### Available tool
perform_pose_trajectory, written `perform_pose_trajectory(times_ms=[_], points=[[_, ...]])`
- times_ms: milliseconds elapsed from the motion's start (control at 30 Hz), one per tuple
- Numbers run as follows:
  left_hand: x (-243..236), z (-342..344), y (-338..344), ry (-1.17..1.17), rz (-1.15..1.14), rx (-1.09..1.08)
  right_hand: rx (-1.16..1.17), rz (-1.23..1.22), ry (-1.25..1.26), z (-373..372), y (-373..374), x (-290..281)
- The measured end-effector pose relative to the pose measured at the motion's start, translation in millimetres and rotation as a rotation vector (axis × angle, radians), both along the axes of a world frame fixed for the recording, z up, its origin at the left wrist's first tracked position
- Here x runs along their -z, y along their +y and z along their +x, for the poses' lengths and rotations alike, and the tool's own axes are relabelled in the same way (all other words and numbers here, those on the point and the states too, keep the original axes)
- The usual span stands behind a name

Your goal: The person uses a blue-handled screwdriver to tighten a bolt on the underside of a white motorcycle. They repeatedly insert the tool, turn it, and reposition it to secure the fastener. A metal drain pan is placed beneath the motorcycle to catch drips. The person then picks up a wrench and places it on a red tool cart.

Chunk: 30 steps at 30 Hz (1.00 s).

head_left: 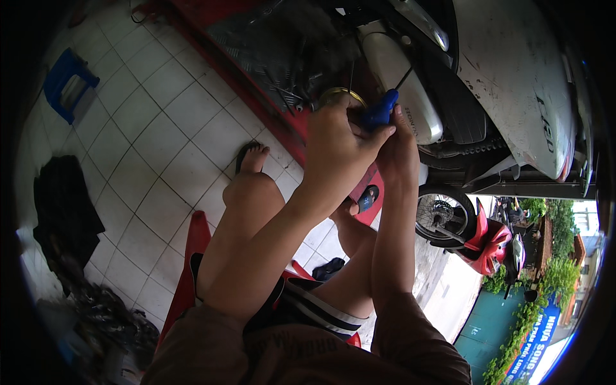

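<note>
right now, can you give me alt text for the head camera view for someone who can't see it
Seen from above, a seated person's right hand grips a blue-handled screwdriver and the left hand steadies it, both raised against the underside of a white motor scooter on a red metal lift platform. A blue plastic stool and a dark cloth lie on the white tiled floor.

I'm in a small motorbike repair shop open to the street. A white scooter (513,83) sits raised on a red lift (256,83) in front of me, its engine parts bared. The floor (160,128) is pale tile, grimy, with a blue stool (70,83) and dark rags (64,212) on it. Beyond the doorway a red motorbike (475,234) stands parked by roadside greenery (552,276).
</note>
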State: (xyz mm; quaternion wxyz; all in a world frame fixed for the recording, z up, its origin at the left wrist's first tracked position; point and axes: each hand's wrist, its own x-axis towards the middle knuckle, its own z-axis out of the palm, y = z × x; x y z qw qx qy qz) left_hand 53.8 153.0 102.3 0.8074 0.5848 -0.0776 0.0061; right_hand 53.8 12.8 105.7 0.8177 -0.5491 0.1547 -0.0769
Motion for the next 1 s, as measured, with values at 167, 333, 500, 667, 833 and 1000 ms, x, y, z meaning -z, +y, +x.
perform_pose_trajectory(times_ms=[167,333,500,667,833,1000], points=[[5.9,11.3,3.4,-0.436,0.323,-0.25,-0.122,-0.001,-0.09,-5.3,-0.6,2.4],[14.9,11.2,2.3,-0.592,0.361,-0.23,-0.198,0.045,-0.118,13.8,-5.8,20.4],[16.3,12.2,7.5,-0.215,0.21,0.072,-0.188,0.161,-0.243,10.8,8.5,5.7],[16.1,7.2,10.5,0.207,-0.12,0.279,-0.292,0.363,-0.275,14.9,9.4,11.2],[8.2,-1.0,-0.2,-0.146,0.106,-0.126,-0.09,0.059,-0.138,10.5,9.7,11.7],[14.4,11.4,9.1,-0.597,0.471,-0.363,-0.131,0.231,-0.099,9.7,11.8,10.7]])
